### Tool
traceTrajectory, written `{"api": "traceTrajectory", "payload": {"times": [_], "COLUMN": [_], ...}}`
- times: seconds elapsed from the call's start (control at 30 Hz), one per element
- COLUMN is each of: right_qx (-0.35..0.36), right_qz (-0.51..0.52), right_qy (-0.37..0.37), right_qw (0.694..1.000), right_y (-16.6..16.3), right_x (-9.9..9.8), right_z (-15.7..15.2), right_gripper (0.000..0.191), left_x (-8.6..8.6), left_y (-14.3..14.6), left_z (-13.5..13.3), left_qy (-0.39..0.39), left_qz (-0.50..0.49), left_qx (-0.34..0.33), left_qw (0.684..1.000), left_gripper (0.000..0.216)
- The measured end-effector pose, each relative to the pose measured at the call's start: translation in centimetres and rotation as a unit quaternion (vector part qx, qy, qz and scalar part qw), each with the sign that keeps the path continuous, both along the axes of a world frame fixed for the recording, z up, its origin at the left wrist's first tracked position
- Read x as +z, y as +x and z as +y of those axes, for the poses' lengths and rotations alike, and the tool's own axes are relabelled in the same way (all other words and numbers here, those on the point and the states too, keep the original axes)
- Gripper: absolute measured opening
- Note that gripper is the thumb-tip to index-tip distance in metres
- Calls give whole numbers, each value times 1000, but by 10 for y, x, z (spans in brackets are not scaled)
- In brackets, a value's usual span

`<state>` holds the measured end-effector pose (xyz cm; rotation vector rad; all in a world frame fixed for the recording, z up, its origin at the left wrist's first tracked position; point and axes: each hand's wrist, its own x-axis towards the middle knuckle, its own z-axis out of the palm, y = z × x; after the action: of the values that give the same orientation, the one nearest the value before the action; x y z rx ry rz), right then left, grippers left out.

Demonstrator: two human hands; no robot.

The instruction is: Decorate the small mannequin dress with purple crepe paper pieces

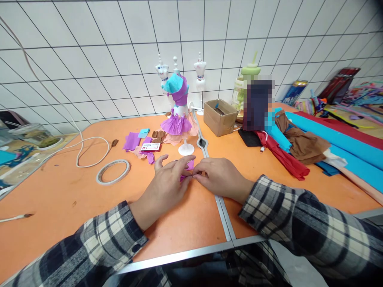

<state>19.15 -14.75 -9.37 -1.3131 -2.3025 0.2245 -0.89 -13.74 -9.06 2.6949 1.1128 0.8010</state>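
The purple paper piece (190, 164) is located at the near side of the mannequin (181, 110), just above the tabletop (74, 223), and is mostly hidden by the hands. The left hand (169, 181) and the right hand (221, 175) meet at it; the fingers of each pinch it between thumb and forefinger.

Status: the mannequin already carries a purple skirt (176, 125), a purple bodice (181, 97) and a blue collar (174, 83). The pinched piece is apart from it and appears to be in shaping. The remaining steps cannot be determined.

Left of the mannequin lie paper scraps (131, 142); nearer and farther left, a tape roll (112, 182). Right: a cardboard box (220, 123).
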Motion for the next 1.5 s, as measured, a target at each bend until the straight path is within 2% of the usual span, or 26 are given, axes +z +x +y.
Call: {"api": "traceTrajectory", "payload": {"times": [0.07,0.13,0.2,0.27,0.33,0.6,0.7,0.8,0.9,1.0,1.13,1.27,1.33,1.37,1.5], "right_qx": [-20,-41,-31,-2,15,-16,-30,-19,-2,8,5,-22,-17,-14,-39], "right_qz": [61,127,165,161,137,118,122,124,213,316,351,403,426,427,411], "right_qy": [10,72,165,234,262,230,194,136,46,-74,-269,-407,-426,-425,-396], "right_qw": [998,988,972,959,955,966,973,983,976,946,897,820,798,798,820], "right_y": [5,9,10,9,7,-1,-3,-4,-3,-1,-2,-4,-4,-4,-9], "right_x": [3,7,10,12,12,5,6,9,13,17,15,10,9,8,3], "right_z": [2,3,1,-1,-2,0,0,1,3,3,1,-2,-4,-4,-2], "right_gripper": [10,13,17,19,20,14,12,8,6,10,15,24,26,28,35], "left_x": [0,1,2,2,2,1,-1,-2,0,4,5,3,2,2,1], "left_y": [0,1,1,2,3,9,8,7,7,5,3,2,2,2,3], "left_z": [0,0,0,-1,-2,-9,-11,-10,-7,1,10,11,11,10,8], "left_qy": [-47,-158,-298,-391,-420,-397,-390,-370,-363,-385,-399,-373,-361,-355,-342], "left_qz": [-30,-97,-175,-224,-236,-215,-206,-184,-189,-256,-350,-366,-358,-355,-343], "left_qx": [4,7,-8,-33,-49,-60,-65,-41,5,42,72,76,75,74,76], "left_qw": [998,983,939,892,875,890,895,910,912,886,844,849,858,861,871], "left_gripper": [49,48,51,56,58,57,55,53,54,48,42,41,38,38,35]}}
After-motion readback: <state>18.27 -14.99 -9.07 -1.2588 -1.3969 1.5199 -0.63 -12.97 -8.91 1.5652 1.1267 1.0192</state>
